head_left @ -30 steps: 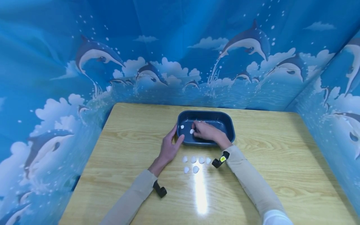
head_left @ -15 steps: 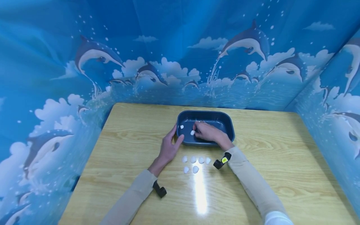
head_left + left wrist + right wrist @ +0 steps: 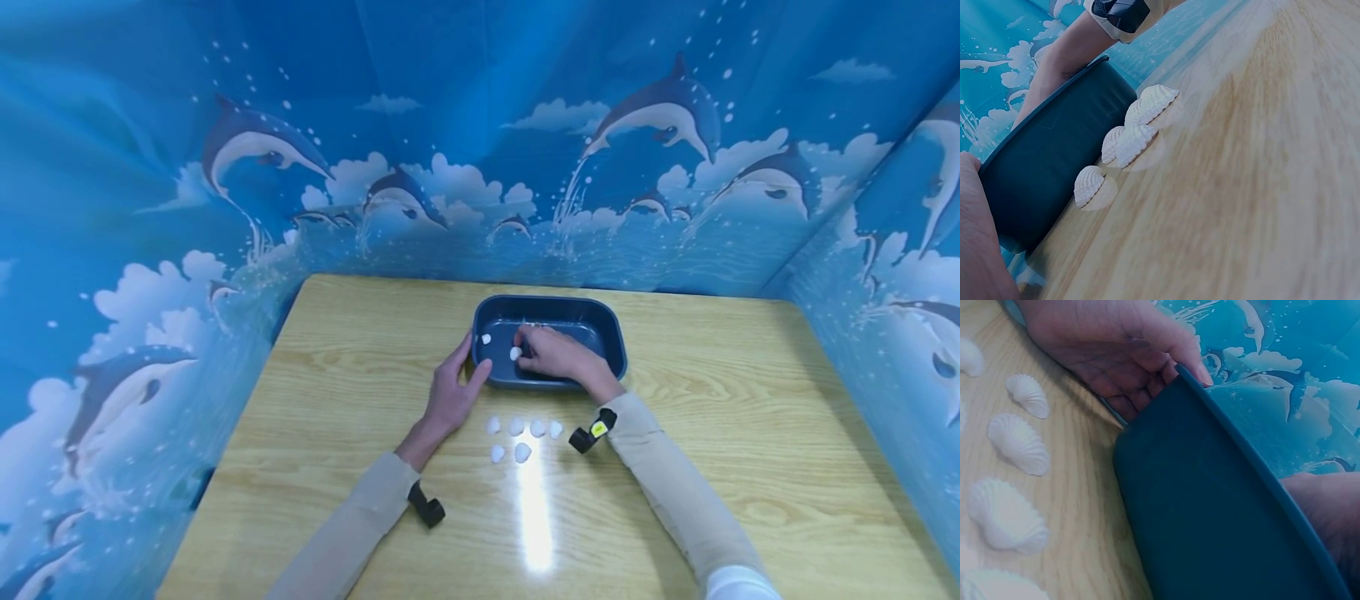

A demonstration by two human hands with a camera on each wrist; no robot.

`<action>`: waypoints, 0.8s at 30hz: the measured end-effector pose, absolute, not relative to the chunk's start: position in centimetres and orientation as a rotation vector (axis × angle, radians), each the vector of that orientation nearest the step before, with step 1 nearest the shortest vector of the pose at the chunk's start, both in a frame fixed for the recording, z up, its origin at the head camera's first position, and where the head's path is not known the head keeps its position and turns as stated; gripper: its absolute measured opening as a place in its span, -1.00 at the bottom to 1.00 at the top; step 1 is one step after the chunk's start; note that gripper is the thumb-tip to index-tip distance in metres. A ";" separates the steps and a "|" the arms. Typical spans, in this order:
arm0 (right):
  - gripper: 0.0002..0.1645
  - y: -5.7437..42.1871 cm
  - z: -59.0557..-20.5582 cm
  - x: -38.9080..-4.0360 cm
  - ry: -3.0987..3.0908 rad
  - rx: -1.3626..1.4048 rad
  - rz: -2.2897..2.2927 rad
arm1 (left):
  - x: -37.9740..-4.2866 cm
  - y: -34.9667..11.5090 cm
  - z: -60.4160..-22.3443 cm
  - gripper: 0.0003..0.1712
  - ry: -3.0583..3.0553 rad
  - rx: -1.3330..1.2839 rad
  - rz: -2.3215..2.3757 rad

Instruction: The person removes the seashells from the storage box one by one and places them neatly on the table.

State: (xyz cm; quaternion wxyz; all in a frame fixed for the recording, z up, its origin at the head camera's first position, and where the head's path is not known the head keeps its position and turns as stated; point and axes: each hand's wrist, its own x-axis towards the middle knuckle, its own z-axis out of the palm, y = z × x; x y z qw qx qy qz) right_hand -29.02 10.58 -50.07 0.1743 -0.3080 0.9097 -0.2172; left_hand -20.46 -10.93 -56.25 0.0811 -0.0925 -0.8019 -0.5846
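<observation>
My left hand (image 3: 450,398) grips the left end of a dark blue rectangular basin (image 3: 613,333), thumb over the rim and fingers on the outer wall, as the right wrist view also shows. Inside the basin, my right hand (image 3: 553,351) holds a small white seashell (image 3: 515,353) between thumb and fingertips. Another white shell (image 3: 486,339) lies near the basin's left end. In the left wrist view the basin wall (image 3: 1054,156) hides the right hand's fingers.
Several ribbed white seashells (image 3: 522,452) lie in two rows on the wooden table (image 3: 360,358) in front of the basin. A blue dolphin-print curtain (image 3: 465,125) hangs behind and at both sides of the table. Light glares near the shells.
My right hand has shifted slightly to the right inside the basin, and the shell at its fingertips has moved with it. My left hand and the basin stay in place.
</observation>
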 end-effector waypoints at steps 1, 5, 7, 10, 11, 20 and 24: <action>-0.68 10.5 -50.1 -29.0 2.583 -0.862 -0.617 | -20.4 -10.9 -56.2 -0.26 -2.398 -0.276 -1.746; -0.68 10.3 -50.3 -29.0 2.611 -0.834 -0.597 | -20.4 -10.9 -56.2 -0.25 -2.401 -0.273 -1.741; -0.67 10.3 -50.3 -29.0 2.618 -0.830 -0.589 | -20.4 -10.9 -56.1 -0.26 -2.402 -0.277 -1.740; -0.67 10.3 -50.3 -29.0 2.623 -0.839 -0.580 | -20.5 -10.9 -56.2 -0.26 -2.410 -0.278 -1.740; -0.67 10.3 -50.3 -29.0 2.625 -0.850 -0.577 | -20.5 -10.9 -56.1 -0.26 -2.415 -0.277 -1.739; -0.72 10.6 -50.2 -28.6 2.634 -0.933 -0.545 | -20.4 -10.8 -56.1 -0.25 -2.434 -0.255 -1.742; -0.76 10.7 -50.2 -28.5 2.629 -0.927 -0.547 | -20.4 -10.9 -56.2 -0.25 -2.433 -0.256 -1.743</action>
